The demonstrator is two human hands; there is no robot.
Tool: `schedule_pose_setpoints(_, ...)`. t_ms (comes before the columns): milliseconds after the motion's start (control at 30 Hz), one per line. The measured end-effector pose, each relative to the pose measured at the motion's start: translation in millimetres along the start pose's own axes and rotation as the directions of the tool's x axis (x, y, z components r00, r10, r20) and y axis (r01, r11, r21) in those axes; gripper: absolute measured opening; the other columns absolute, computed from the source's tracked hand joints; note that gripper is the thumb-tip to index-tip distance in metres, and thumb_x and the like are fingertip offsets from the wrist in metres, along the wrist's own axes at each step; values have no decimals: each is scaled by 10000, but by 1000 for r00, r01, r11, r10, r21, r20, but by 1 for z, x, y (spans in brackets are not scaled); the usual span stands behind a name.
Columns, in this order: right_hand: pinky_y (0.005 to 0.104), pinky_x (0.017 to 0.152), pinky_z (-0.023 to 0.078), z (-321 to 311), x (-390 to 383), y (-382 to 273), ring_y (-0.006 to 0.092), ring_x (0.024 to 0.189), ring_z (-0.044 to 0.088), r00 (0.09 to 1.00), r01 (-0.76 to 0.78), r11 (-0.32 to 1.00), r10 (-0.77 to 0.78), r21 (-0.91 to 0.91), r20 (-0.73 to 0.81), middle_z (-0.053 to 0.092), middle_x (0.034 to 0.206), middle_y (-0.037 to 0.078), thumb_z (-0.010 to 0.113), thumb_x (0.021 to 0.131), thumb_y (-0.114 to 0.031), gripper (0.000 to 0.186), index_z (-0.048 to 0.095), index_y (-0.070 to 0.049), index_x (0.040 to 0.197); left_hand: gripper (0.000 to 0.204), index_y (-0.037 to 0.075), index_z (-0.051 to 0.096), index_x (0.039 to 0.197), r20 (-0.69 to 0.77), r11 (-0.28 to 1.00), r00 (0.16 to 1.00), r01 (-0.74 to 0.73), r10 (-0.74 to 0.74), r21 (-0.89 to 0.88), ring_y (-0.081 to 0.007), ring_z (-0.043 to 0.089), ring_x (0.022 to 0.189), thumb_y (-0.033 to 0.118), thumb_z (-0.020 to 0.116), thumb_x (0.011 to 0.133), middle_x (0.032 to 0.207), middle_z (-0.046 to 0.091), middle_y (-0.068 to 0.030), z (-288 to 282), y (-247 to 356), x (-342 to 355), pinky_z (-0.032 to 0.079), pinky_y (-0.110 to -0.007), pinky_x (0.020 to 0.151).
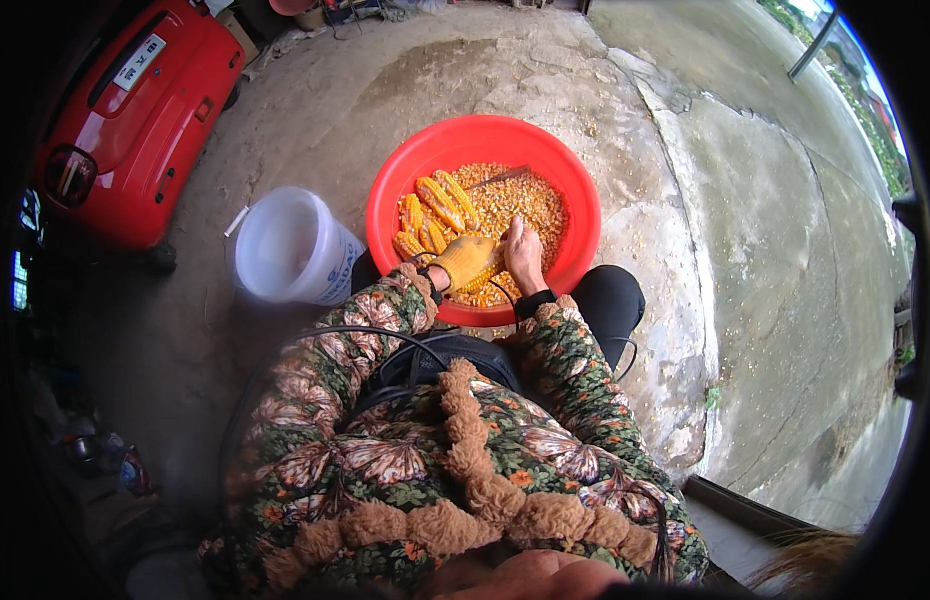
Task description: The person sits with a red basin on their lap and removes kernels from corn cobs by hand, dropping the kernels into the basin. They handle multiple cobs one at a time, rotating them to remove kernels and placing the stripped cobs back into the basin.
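Yellow corn cob (482,277) is gripped between both hands over the near side of a red plastic basin (575,190). The left hand (466,261), covered by a yellow knit glove, is closed around the cob. The bare right hand (523,255) is closed on the cob's far end. Loose kernels (530,205) fill the basin, with whole cobs (435,212) stacked at its left. The basin is set on a concrete floor (705,180). A white plastic bucket (290,245) stands just beside the basin's left, and a red vehicle (135,110) is parked further left.
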State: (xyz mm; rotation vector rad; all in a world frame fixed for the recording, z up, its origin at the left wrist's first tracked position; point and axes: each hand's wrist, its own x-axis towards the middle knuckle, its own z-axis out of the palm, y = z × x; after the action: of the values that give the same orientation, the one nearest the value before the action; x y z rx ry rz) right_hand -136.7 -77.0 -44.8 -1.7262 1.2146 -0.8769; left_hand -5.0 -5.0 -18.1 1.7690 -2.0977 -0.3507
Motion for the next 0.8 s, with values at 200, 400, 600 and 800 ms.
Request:
schedule_pose_setpoints(200,312,421,413,-4,15,25,157,476,515,976,-178,958,201,224,-83,518,600,57,406,982,-389,469,559,4,777,367,11,505,1230,18,797,985,150,-172,-586,-269,653,904,238,381,968,1193,574,-175,-32,7,-16,522,-355,772)
schedule_pose_setpoints(400,464,681,454,-11,17,32,363,663,608,968,-111,975,150,191,-201,620,676,205,387,951,-374,511,599,42,741,488,15,501,1276,408,342,895,446,-180,-827,-93,609,626,398,417,985,1079,584,-74,-39,15,-22,497,-218,546)
schedule_pose_setpoints(600,435,620,466,-17,11,8,319,590,595,956,-278,835,289,475,52,602,640,188,373,935,-296,447,590,29,720,337,-12,550,1197,-5,711,995,66,-97,-700,-83,572,583,211,454,963,888,620,-35,-7,-3,-20,470,-219,521)
schedule_pose_setpoints(800,427,569,455,-21,6,-10,303,542,579,980,79,988,-52,136,-193,572,576,166,376,912,-236,386,574,17,698,298,-26,545,1195,-181,970,953,-239,241,35,-154,625,862,90,410,955,1031,617,-100,0,-28,-18,529,-269,650)
